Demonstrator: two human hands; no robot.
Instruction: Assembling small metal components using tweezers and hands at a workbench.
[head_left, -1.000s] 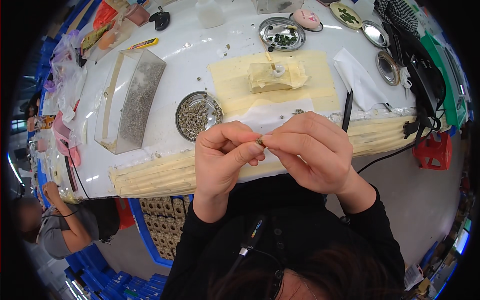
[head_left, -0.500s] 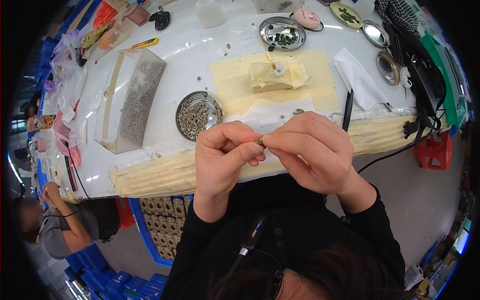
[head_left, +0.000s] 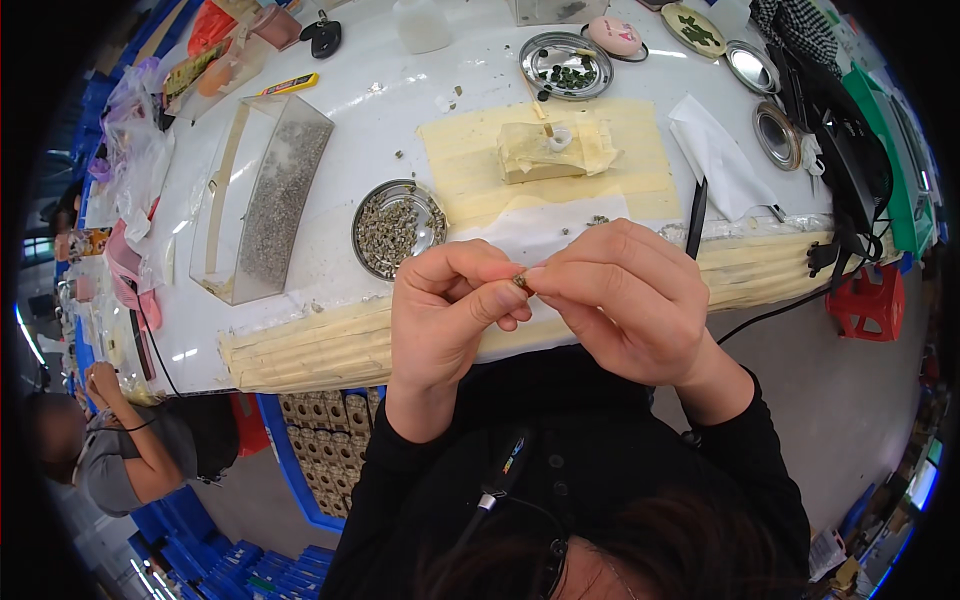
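Observation:
Between the fingertips of my two hands is a small brass-coloured metal part (head_left: 520,282), too small to name its kind. My left hand (head_left: 450,310) pinches it between thumb and forefinger. From the other side, the fingertips of my right hand (head_left: 630,300) close on the same part. Just beyond my left hand stands a round metal dish (head_left: 357,240) full of small metal parts (head_left: 395,230). A white sheet of paper (head_left: 520,228) lies beyond my fingers, with a few loose parts (head_left: 598,220) at its right.
A clear plastic box (head_left: 225,240) of grey parts stands at left. Beyond the paper sits a tape-wrapped block (head_left: 545,165). A dish of dark green pieces (head_left: 566,68) lies further back. A black-handled tool (head_left: 697,215) rests at right. A co-worker (head_left: 130,450) sits at far left.
Both hands stay almost in place, with only a very slight shift of the right hand. The small part is still held between the fingertips.

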